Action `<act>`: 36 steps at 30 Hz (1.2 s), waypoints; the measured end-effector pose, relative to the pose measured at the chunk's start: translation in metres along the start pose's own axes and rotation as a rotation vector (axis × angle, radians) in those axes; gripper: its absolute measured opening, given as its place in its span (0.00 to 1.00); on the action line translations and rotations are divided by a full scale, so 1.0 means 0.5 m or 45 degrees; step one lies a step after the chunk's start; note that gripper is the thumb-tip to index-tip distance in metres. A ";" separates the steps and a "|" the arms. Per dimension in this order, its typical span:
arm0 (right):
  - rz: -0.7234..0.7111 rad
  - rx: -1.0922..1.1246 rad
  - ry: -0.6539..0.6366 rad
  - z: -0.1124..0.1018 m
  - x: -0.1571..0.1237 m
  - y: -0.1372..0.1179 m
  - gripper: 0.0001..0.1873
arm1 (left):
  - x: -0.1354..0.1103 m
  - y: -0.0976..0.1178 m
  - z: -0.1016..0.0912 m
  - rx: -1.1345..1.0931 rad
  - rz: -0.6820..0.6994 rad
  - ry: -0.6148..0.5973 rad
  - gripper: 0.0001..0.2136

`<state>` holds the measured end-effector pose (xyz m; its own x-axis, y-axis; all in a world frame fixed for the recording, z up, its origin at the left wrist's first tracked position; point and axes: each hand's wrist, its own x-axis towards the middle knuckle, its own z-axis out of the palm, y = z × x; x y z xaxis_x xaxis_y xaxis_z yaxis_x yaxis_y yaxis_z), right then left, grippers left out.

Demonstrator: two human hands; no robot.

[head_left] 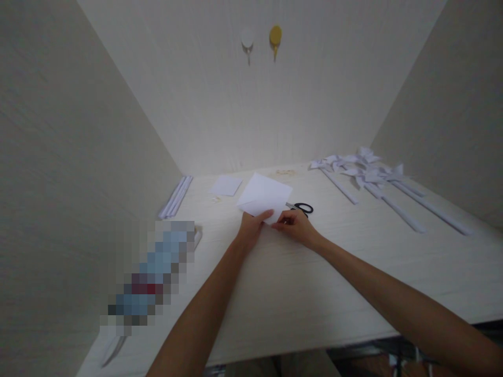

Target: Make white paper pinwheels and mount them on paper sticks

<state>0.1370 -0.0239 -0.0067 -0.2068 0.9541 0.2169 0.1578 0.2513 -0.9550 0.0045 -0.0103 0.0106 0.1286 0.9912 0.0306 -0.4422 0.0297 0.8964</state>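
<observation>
A square sheet of white paper [264,192] is held up off the table, turned so that one corner points toward me. My left hand [252,226] grips its lower left part, with the thumb lying across the front. At the lower right corner of the sheet, the fingers of my right hand [296,226] are bent and pinched on the edge. Just behind that hand lies a pair of scissors [304,208] with black handles, its blades partly hidden by the paper and the fingers.
Several white paper pinwheels [365,170] on rolled paper sticks lie at the right. Rolled paper tubes [176,198] and a flat paper square [227,185] are at the back left. A blurred-out blue item [157,267] lies left. Walls enclose the table [243,314]; two hooks [275,36] hang behind.
</observation>
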 end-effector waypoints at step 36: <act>-0.010 -0.148 0.106 0.006 -0.004 -0.001 0.13 | -0.003 0.006 -0.001 0.131 -0.052 -0.009 0.16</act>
<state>0.1345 -0.0265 -0.0074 -0.1282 0.9611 0.2447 0.2683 0.2711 -0.9244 0.0025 -0.0115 0.0130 0.1507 0.9886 -0.0039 -0.3433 0.0561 0.9375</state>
